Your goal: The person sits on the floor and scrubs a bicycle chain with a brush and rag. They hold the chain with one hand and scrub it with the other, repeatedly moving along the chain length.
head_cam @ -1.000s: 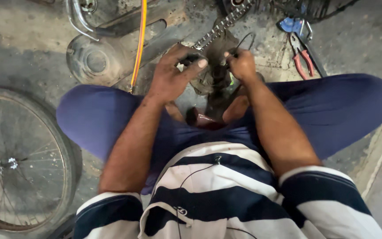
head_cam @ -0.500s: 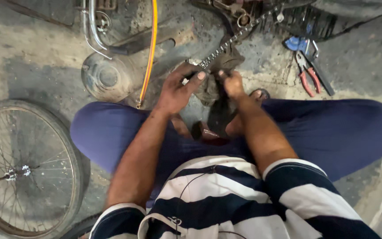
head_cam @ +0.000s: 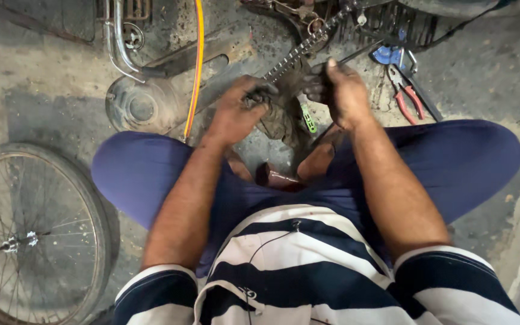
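I squat over a greasy floor in blue trousers and a striped shirt. My left hand (head_cam: 239,111) grips the near end of a dirty drive chain (head_cam: 305,45) together with a grimy rag (head_cam: 275,120). My right hand (head_cam: 338,90) is closed on the chain just right of it, thumb pointing up. The chain runs up and right toward oily engine parts (head_cam: 296,12) at the top. A small green-handled tool (head_cam: 309,118) lies on the floor between my hands.
A spoked wheel with its tyre (head_cam: 31,235) lies at the left. A round metal cover (head_cam: 136,108), a chrome pipe (head_cam: 118,42) and a yellow cable (head_cam: 197,60) are at top left. Red-handled pliers (head_cam: 407,96) and a blue tool (head_cam: 386,55) lie at top right.
The view has shifted, so the scene sits lower in frame. My right hand has lifted and moved right, pulling apart from my left hand along the chain.
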Action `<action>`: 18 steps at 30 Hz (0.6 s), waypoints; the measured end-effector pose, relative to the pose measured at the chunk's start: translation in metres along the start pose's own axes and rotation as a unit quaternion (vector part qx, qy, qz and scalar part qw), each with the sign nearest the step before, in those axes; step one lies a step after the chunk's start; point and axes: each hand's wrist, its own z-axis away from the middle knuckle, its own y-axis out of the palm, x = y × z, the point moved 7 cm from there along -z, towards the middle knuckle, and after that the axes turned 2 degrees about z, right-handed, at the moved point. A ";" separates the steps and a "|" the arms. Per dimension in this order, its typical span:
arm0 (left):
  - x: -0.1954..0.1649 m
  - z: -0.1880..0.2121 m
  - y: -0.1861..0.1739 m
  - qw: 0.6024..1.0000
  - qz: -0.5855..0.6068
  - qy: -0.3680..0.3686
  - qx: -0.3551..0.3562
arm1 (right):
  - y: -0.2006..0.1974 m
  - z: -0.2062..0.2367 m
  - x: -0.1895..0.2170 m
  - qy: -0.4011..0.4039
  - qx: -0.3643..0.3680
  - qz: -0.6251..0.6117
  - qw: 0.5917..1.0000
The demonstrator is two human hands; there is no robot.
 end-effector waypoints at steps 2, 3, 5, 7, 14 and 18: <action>0.004 0.005 0.006 0.996 0.086 -0.026 -0.002 | -0.011 -0.010 -0.018 0.010 -0.058 0.140 0.988; 0.007 0.007 0.007 0.992 0.115 -0.043 -0.023 | -0.013 -0.015 -0.026 -0.002 -0.062 0.214 0.975; 0.012 0.010 0.002 0.981 0.170 -0.066 -0.073 | -0.005 -0.018 -0.028 -0.135 -0.080 0.416 0.896; 0.012 0.013 -0.006 0.981 0.144 -0.087 -0.095 | 0.009 -0.017 -0.032 -0.198 -0.099 0.585 0.780; -0.014 0.010 -0.019 0.938 0.345 -0.009 -0.037 | 0.045 -0.024 -0.058 -0.161 0.014 0.653 0.740; -0.011 -0.003 -0.026 0.952 0.303 -0.031 -0.029 | 0.077 -0.029 -0.083 -0.133 0.169 0.748 0.628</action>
